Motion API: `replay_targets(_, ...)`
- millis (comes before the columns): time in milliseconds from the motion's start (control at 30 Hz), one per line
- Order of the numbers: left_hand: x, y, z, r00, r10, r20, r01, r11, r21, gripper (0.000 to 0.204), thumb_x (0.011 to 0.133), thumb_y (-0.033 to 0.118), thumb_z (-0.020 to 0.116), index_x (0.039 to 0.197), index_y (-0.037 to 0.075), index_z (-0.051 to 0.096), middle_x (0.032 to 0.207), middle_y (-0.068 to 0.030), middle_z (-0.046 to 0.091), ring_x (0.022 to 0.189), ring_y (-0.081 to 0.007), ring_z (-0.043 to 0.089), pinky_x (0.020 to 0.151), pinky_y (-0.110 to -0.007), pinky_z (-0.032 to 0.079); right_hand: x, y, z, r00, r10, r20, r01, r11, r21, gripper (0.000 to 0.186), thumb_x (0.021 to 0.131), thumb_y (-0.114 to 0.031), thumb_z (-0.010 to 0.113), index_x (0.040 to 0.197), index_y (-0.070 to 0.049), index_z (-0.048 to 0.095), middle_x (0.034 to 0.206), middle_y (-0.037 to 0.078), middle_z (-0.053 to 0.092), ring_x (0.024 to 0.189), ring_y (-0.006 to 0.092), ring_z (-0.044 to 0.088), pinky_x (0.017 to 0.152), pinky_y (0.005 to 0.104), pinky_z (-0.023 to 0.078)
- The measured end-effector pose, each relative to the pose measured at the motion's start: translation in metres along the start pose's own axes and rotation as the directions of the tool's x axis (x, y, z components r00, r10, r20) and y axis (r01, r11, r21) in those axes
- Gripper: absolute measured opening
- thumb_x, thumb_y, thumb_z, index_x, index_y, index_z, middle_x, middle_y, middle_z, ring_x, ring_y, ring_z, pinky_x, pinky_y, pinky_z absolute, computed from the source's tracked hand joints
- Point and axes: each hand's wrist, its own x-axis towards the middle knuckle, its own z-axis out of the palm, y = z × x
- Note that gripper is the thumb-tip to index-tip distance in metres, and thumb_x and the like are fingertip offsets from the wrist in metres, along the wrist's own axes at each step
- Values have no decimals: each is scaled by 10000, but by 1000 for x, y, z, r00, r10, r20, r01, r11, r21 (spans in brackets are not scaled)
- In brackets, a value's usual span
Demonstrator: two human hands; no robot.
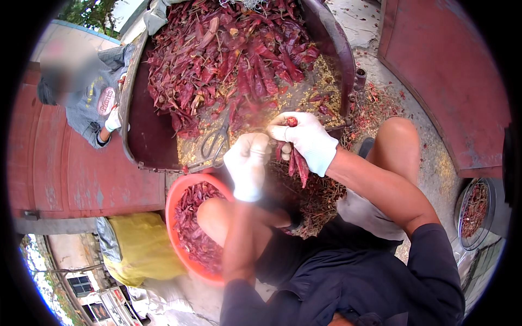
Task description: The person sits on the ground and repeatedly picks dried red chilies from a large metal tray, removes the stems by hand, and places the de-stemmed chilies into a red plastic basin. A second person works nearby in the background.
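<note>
My right hand (310, 140), in a white glove, is closed around a few dried red chili peppers (298, 167). They hang below its palm, and one end pokes out above the thumb. Just beside it my left hand (247, 163), gloved too, is curled with its fingers pressed together; motion blurs it, and whatever it may pinch is hidden. Both hands are above the near edge of a dark red metal bin (136, 103). A big heap of dried chili peppers (217, 60) fills its far part. Scissors (216, 142) lie near the left hand on the seed-strewn bottom.
An orange-red tub (173, 217) of chili pieces stands by my left knee. Stems and scraps (321, 204) cover the ground between my legs. A co-worker (98, 89) stands at the bin's left side. Farther out are a yellow sack (141, 247) and a round container (473, 214) of stems.
</note>
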Motion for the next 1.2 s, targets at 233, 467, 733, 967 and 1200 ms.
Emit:
replay_targets(233, 5, 3, 3, 1000, -19, -13, 15, 965, -261, 256, 1003, 216, 590, 825, 32, 574, 661, -49, 601, 516, -81, 485, 493, -220, 394, 5, 3, 10, 930, -368, 7, 339, 848, -408, 85, 901, -112, 667, 908, -30, 686, 657, 57, 630, 560, 139, 592, 520, 310, 468)
replay_targets(467, 12, 1, -18, 998, 59, 16, -60, 992, 115, 181, 985, 138, 621, 1090, -3, 660, 874, -42, 677, 737, -91, 606, 671, -222, 497, 0, -11, 1, 935, -347, 71, 312, 713, -629, 116, 894, -149, 671, 917, -37, 688, 635, 49, 618, 535, 123, 588, 529, 309, 471)
replay_targets(733, 43, -26, -75, 911, 399, 105, -321, 525, 788, 206, 873, 75, 666, 1078, 58, 678, 979, -139, 692, 891, -314, 666, 811, -387, 531, 3, -11, -8, 996, -84, 41, 90, 981, -172, 124, 914, -122, 673, 980, -19, 651, 751, 22, 621, 578, 115, 574, 539, 272, 485)
replay_targets(967, 32, -60, -136, 993, 59, 101, -111, 212, 971, 448, 828, 255, 699, 1240, 102, 615, 1124, -142, 660, 1042, -337, 622, 898, -431, 502, 10, -13, -11, 997, -77, 25, 80, 988, -131, 157, 905, -58, 669, 1044, -3, 622, 762, 38, 612, 597, 115, 565, 543, 285, 480)
replay_targets(1200, 7, -41, -100, 989, -96, -113, 130, 189, 973, 589, 781, 257, 777, 1312, 99, 576, 969, -140, 704, 925, -351, 669, 857, -421, 525, 14, -2, -19, 997, -53, 59, 65, 976, -209, 134, 912, -74, 655, 1024, -8, 622, 741, 49, 615, 591, 124, 575, 538, 289, 475)
